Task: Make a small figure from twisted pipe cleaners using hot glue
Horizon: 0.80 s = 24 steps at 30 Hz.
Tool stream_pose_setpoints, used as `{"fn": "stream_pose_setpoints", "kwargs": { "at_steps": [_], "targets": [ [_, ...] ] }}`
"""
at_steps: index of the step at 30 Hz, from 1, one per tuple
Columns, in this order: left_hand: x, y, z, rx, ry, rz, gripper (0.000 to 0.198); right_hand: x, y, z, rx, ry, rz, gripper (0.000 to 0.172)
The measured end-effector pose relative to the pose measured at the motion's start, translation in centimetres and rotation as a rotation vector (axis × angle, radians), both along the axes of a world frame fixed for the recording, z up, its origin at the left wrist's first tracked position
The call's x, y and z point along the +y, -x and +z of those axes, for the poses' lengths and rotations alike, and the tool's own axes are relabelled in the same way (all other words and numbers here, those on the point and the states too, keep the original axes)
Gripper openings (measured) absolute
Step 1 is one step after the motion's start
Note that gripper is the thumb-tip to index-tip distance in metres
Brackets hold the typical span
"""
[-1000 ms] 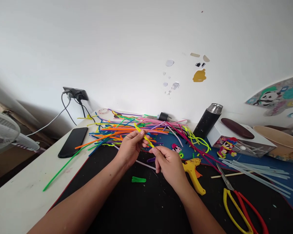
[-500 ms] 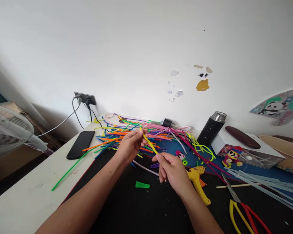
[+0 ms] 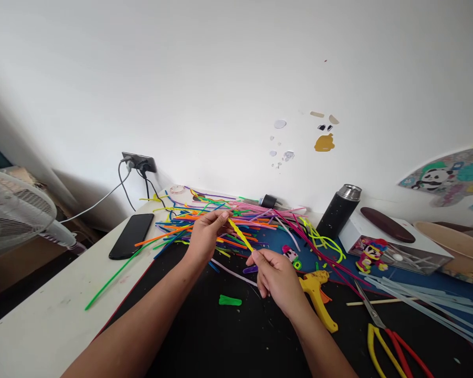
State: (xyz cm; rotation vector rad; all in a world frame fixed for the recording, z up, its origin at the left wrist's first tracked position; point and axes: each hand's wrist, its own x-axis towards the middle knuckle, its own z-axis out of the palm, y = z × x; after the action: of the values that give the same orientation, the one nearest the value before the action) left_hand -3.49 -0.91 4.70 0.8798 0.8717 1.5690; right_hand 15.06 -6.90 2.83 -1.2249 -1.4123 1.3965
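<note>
A yellow pipe cleaner point(image 3: 240, 235), which looks twisted into a short thick strand, stretches between my two hands above the black mat point(image 3: 205, 336). My left hand point(image 3: 209, 231) pinches its upper end between thumb and fingers. At the lower end, my right hand point(image 3: 273, 273) is closed on it with thumb and forefinger. Below the hands lies a small folded green piece point(image 3: 230, 301). Behind them spreads a pile of pipe cleaners point(image 3: 197, 216) in many colours. Close to my right wrist rests a yellow glue gun point(image 3: 318, 299).
Scissors point(image 3: 378, 320) with red and yellow handles and translucent glue sticks point(image 3: 425, 299) lie at right. A black flask point(image 3: 338, 210), a white box point(image 3: 401, 236) and small figures point(image 3: 372, 256) stand farther back. A phone point(image 3: 131, 236) and a fan point(image 3: 19, 210) are at left.
The view has shifted slightly. My left fingers have slid or turned a little at the strand's upper end, so less of it pokes out above them. Both hands keep their hold.
</note>
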Motion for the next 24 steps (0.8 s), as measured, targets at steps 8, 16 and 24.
{"fn": "stream_pose_setpoints", "kwargs": {
  "at_steps": [8,16,24],
  "targets": [
    [0.1,0.17,-0.35,0.044,0.014,0.026,0.04,-0.2,0.28,0.16,0.072,0.05,0.041,0.051],
    [0.01,0.19,-0.13,-0.052,0.038,-0.009,0.038,-0.09,0.24,-0.11,0.118,0.069,0.037,0.052],
    [-0.13,0.32,0.18,-0.063,0.019,-0.001,0.035,-0.37,0.63,-0.02,0.175,0.059,0.012,0.051]
  ]
}}
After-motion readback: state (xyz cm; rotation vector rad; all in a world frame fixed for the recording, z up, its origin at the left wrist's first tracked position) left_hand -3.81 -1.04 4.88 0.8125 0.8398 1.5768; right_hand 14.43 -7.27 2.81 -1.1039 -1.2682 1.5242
